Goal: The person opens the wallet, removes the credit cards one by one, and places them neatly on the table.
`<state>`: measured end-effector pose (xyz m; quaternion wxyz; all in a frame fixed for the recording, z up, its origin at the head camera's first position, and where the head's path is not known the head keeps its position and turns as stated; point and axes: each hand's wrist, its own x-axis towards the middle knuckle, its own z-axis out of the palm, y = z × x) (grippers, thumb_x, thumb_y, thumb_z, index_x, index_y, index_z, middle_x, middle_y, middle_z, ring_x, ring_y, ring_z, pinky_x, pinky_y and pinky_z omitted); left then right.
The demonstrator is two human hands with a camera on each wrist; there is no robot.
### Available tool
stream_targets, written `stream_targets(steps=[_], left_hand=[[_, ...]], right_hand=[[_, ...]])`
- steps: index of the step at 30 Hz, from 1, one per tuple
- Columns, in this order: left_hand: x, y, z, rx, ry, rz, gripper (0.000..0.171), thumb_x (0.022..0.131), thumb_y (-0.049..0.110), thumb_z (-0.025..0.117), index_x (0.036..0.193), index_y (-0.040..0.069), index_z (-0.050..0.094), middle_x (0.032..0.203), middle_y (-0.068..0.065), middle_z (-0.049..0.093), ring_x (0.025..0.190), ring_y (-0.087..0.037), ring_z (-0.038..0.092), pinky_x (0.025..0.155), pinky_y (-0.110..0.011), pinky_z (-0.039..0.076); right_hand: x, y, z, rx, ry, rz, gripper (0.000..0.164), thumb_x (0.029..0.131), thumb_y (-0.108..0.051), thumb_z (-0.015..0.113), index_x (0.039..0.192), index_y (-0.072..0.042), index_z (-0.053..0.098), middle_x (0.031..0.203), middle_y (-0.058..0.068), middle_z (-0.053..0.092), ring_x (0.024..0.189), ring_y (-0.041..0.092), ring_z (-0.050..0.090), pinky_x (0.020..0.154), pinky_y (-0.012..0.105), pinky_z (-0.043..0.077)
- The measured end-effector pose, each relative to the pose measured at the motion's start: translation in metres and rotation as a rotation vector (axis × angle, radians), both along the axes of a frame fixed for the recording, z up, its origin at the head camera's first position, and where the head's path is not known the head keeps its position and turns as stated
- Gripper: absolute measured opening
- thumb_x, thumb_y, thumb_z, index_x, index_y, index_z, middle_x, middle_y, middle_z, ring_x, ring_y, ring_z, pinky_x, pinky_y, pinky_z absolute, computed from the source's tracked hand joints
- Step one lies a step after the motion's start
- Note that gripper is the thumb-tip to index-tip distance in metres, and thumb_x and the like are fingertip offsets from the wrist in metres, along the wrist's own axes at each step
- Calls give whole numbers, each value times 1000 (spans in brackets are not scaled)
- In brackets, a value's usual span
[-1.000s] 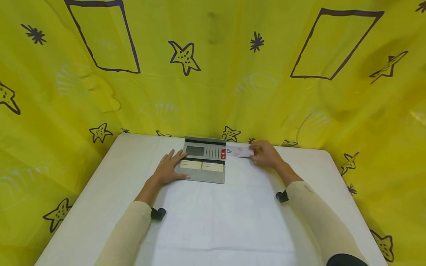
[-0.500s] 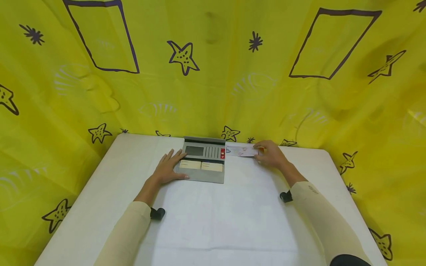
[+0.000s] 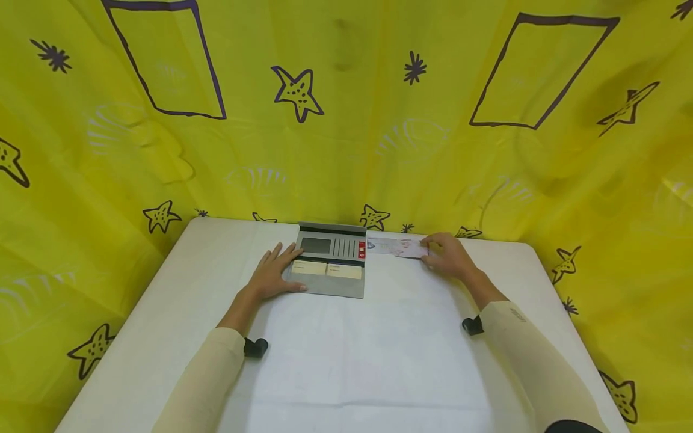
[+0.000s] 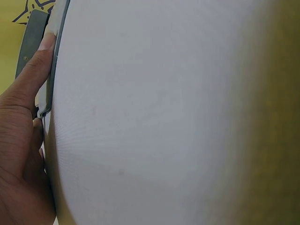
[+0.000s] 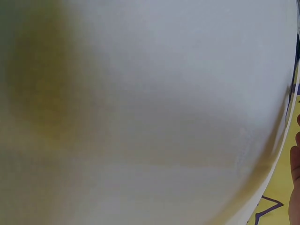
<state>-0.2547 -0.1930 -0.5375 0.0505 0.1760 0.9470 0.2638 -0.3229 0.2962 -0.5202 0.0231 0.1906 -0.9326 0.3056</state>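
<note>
Wallet (image 3: 337, 286), grey, unfolded on table (image 3: 400, 349); L hand (image 3: 273, 278), fingers spread, rests on its L side. Banknote (image 3: 411, 248) just R of wallet, outer end pinched by R hand (image 3: 448, 257); seems to overlap 2nd note (image 3: 381, 245). Step, prob.: note removal; next calls for level pull, wallet steady.

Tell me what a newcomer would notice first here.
The yellow backdrop with starfish drawings dominates, behind the white table. Near the table's far edge, the left hand rests on an open grey wallet-like case; the right hand pinches pale printed paper at the case's right.
</note>
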Motion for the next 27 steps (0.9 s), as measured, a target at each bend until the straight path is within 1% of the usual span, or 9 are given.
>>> stream_targets(steps=[6, 13, 18, 27], left_hand=[[0, 0, -1, 1, -4, 3, 102, 82, 52, 86, 164, 13, 39, 173, -14, 23, 159, -43, 5, 127, -60, 0], [0, 0, 1, 6, 1, -1, 102, 82, 52, 86, 164, 13, 39, 173, -15, 23, 159, -44, 5, 127, -60, -1], [0, 0, 2, 15, 6, -1, 102, 82, 51, 86, 164, 12, 39, 173, -15, 23, 159, -44, 5, 127, -59, -1], [0, -1, 1, 12, -4, -4, 102, 83, 51, 86, 164, 13, 38, 173, -14, 22, 160, -43, 4, 127, -59, -2]], right_hand=[[5, 6, -2, -2, 22, -9, 35, 88, -12, 80, 121, -1, 75, 129, 24, 67, 124, 46, 56, 107, 63, 44], [6, 11, -1, -2, 12, -25, 35, 88, -10, 79, 121, -1, 75, 130, 25, 67, 125, 46, 56, 109, 63, 42], [6, 16, 0, 2, 17, -25, 34, 88, -9, 80, 120, 0, 75, 128, 25, 68, 123, 46, 57, 108, 63, 42], [13, 22, 1, -16, 28, -15, 33, 88, -7, 79, 119, 3, 74, 125, 25, 68, 122, 46, 57, 106, 63, 44]])
